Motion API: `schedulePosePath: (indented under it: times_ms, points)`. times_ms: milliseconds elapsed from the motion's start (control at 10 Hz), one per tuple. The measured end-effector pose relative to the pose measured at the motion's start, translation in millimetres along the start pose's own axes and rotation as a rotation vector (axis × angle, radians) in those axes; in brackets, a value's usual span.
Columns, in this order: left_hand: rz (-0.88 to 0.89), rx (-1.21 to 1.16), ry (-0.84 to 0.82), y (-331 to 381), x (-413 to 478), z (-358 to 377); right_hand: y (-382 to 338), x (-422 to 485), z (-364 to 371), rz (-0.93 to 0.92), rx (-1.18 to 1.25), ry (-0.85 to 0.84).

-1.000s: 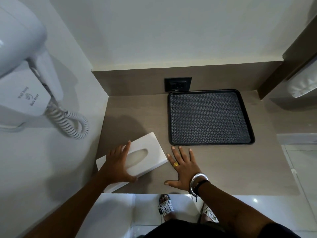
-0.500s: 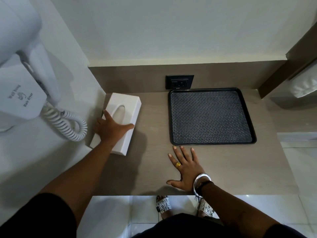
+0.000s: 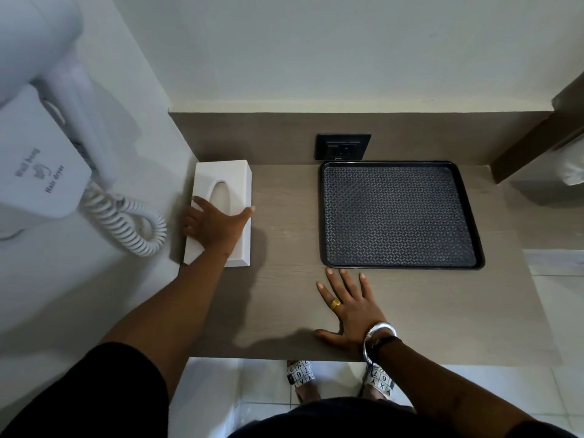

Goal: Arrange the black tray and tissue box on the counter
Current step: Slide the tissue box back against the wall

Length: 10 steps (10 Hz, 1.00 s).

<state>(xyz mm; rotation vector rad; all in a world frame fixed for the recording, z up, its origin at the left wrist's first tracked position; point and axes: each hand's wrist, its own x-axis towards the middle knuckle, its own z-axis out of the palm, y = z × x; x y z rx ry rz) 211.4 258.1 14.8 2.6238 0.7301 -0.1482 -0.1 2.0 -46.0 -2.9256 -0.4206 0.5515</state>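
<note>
While the left hand lies on top of the white tissue box, its fingers are spread over the near half of the box w/ the thumb at the right edge; it presses down flat & I can't tell if it really grips. The box sits on the counter at the far left corner, long side along the left wall, w/ its oval slot facing up. The right hand is flat on the counter, fingers spread, holding nothing, just near the front edge of the black tray; fingertips are close to the tray but not touching. The tray lies flat at the far right, up against the back wall, below a black socket. A white hair dryer w/ a curly cord hangs on the left wall.
</note>
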Motion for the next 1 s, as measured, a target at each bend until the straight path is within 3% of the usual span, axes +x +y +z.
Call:
schedulePosePath:
  times_ms: [200,300,800,900,1000]
  points:
    - [0.558,0.247,0.091,-29.0,-34.4,8.4,-0.6,0.1,-3.1,0.004,-0.011,-0.019]
    - [0.649,0.357,0.074,-47.1,-37.2,12.4,-0.3,-0.1,-2.6,0.002,-0.017,-0.022]
    - [0.601,0.388,0.060,-50.9,5.5,4.6,-2.7,-4.5,-3.9,0.000,-0.009,-0.004]
    - [0.579,0.408,-0.007,-50.1,3.8,-1.4,-2.6,-5.5,-10.4,0.007,0.017,-0.018]
    - [0.623,0.291,0.053,-25.0,-12.7,-13.2,-8.9,-17.4,-25.2,0.026,0.082,-0.033]
